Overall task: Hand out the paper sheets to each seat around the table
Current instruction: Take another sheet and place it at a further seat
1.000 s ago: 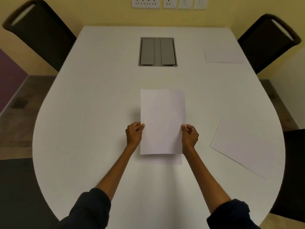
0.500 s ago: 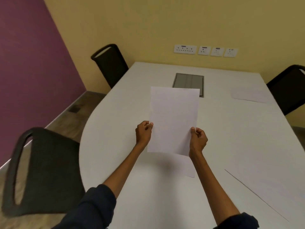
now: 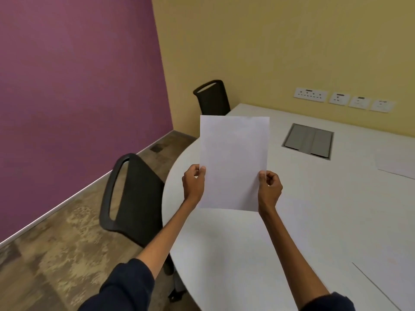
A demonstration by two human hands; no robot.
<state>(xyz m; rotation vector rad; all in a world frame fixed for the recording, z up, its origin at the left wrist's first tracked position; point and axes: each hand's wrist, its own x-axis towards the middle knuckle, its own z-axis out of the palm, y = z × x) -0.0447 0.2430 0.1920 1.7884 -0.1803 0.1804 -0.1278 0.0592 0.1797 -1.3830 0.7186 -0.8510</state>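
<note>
I hold one white paper sheet upright in the air above the left part of the white table. My left hand pinches its left edge and my right hand pinches its right edge, both near the bottom. Another sheet lies flat on the table at the lower right. A further sheet lies at the far right, cut off by the frame. A black chair stands at the table's near left side, and a second black chair stands at the far left corner.
A grey cable hatch is set into the tabletop. Wall sockets line the yellow wall behind the table. A purple wall runs along the left, with patterned floor between it and the chairs.
My view has swung left, bringing the purple wall and the near left chair into sight. The held sheet has risen higher off the table, and the sheet below it is no longer seen.
</note>
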